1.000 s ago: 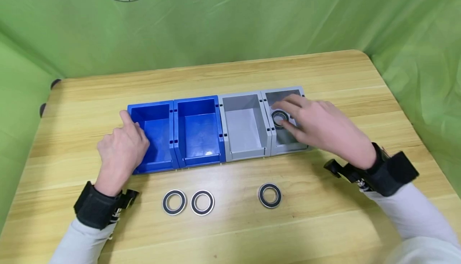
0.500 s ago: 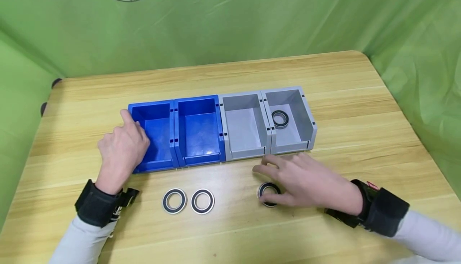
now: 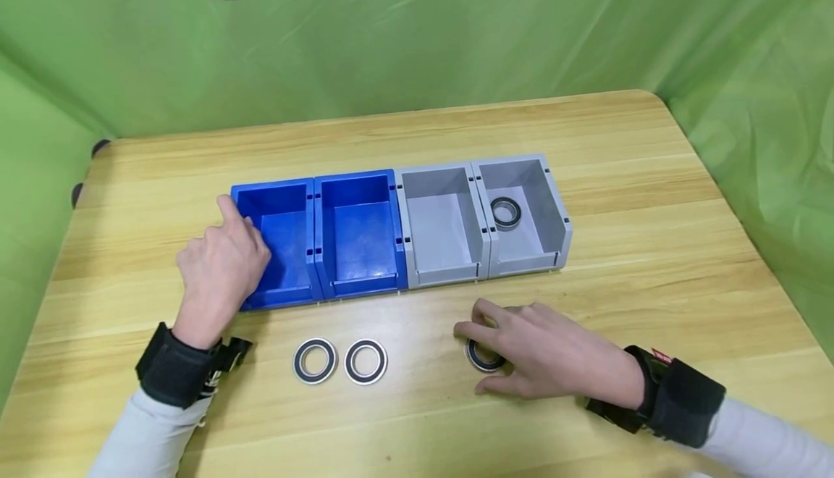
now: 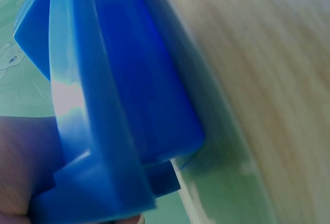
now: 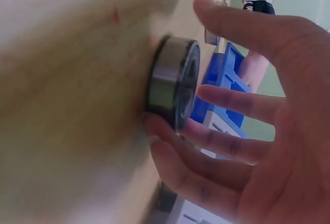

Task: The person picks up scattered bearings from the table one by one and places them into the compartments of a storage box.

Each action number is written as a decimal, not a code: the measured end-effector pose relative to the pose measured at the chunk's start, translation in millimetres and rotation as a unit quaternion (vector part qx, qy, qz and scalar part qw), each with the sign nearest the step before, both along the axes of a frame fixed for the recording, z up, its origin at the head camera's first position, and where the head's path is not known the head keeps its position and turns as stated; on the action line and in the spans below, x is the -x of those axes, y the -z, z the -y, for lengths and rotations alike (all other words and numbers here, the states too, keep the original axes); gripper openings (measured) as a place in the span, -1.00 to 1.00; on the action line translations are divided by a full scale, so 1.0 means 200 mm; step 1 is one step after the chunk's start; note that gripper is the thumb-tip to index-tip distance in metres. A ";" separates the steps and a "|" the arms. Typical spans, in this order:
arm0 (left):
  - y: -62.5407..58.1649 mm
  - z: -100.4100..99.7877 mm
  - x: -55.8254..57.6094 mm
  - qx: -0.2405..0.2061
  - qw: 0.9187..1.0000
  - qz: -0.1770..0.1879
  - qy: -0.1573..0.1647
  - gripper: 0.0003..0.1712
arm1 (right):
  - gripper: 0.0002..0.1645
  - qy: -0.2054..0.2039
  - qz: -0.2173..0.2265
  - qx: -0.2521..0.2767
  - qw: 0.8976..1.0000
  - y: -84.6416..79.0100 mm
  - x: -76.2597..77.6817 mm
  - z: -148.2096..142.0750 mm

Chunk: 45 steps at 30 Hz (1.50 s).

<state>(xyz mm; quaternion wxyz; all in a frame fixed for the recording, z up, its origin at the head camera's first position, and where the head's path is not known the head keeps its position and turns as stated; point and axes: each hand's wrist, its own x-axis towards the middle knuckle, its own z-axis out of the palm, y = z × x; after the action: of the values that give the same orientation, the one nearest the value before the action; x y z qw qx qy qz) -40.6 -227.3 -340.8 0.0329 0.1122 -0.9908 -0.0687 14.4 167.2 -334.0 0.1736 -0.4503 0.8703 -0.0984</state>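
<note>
- Two bearings (image 3: 300, 362) are laid flat, side by side, on the counter (image 3: 404, 427).
- A third bearing (image 5: 175, 79) lies on the counter under the right hand (image 3: 547, 351); its fingers are spread wide around it, the thumb apart, perhaps because a round edge must be spanned.
- The outer blue bin (image 3: 274, 187) is gripped at its side wall by the left hand (image 3: 221, 268), probably for steadiness.
- A fourth bearing (image 3: 506, 226) is contained in the outer grey bin (image 3: 558, 192).

The head view is bright and evenly lit, with a pale sheen on the counter (image 3: 417, 420) and soft shadow along its left side. White glare streaks the blue bin (image 4: 98, 110) in the left wrist view; the right wrist view is hazy, its nearest wood grain blurred.
</note>
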 end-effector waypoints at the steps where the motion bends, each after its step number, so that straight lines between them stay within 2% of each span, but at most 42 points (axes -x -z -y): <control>1: 0.00 0.00 0.00 0.000 1.000 0.001 0.000 -0.64 | -0.31 -0.001 0.000 0.001 1.000 0.01 0.00 0.00; 6: 0.00 0.00 0.00 -0.004 1.000 0.006 -0.002 -0.63 | -0.47 0.003 0.008 0.013 1.000 0.03 -0.01 -0.01; 18: -0.01 0.00 0.00 -0.011 1.000 0.011 -0.003 -0.63 | -0.53 0.005 0.003 0.021 1.000 0.04 -0.02 0.00; 24: -0.01 0.00 0.00 -0.007 1.000 0.010 0.000 -0.61 | -0.57 0.012 -0.018 0.024 0.999 0.03 -0.02 -0.01; 32: -0.01 0.00 0.01 -0.012 1.000 0.018 -0.001 -0.61 | -0.55 0.008 -0.036 0.030 0.999 -0.01 -0.01 -0.01; 39: -0.02 0.00 0.00 -0.011 1.000 0.019 -0.004 -0.61 | -0.54 -0.004 -0.071 0.044 0.997 -0.05 0.00 -0.01; 45: -0.01 0.00 0.00 -0.010 1.000 0.013 -0.004 -0.62 | -0.49 0.002 -0.080 0.044 0.996 -0.12 0.02 0.00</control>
<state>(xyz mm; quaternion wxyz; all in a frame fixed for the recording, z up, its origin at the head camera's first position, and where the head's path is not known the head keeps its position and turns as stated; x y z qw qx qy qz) -40.7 -227.3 -338.9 0.0194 0.1170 -0.9899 -0.0774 10.1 167.2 -311.0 0.0832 -0.4620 0.8772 -0.1008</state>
